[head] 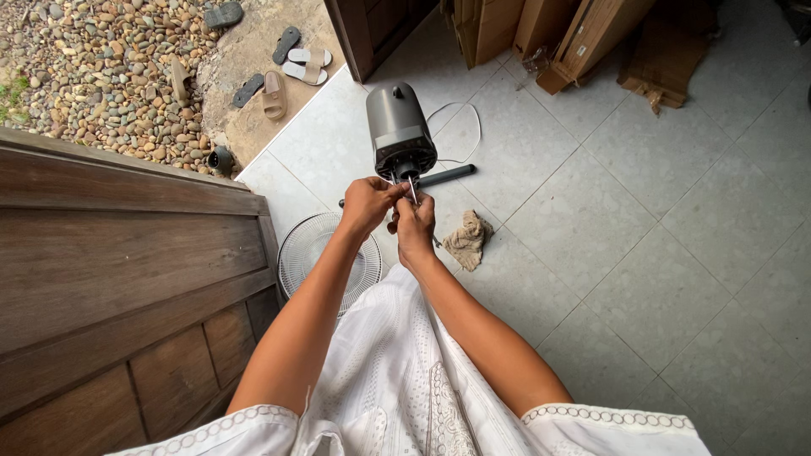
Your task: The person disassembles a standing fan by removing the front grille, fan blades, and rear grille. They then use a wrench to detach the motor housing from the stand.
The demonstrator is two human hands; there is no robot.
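**A:** What do you see from the head camera?

**B:** A grey fan motor (400, 131) stands up in the middle, on a pale tiled floor (642, 253). A thin metal shaft (411, 187) sticks out of its near end, at 6 o'clock from the motor.

**A:** Where are the hands?

**B:** Both are right at the shaft. The left hand (368, 205) has its fingers pinched small at the base of the shaft. The right hand (415, 226) is just beside it, fingers curled tight around the shaft's lower end. The two hands touch each other.

**A:** What is close by?

**B:** A round white wire fan guard (319, 253) lies flat on the floor at 7 o'clock from the hands. A crumpled tan rag (468, 239) lies at 3 o'clock. A dark pole (446, 175) and a white cord (460, 127) lie behind the motor.

**A:** And farther off?

**B:** A brown wooden wall (110, 253) is at 9 o'clock. Sandals (291, 67) sit by pebbles (101, 76) at 11 o'clock. Cardboard boxes (591, 42) are at 1 o'clock.
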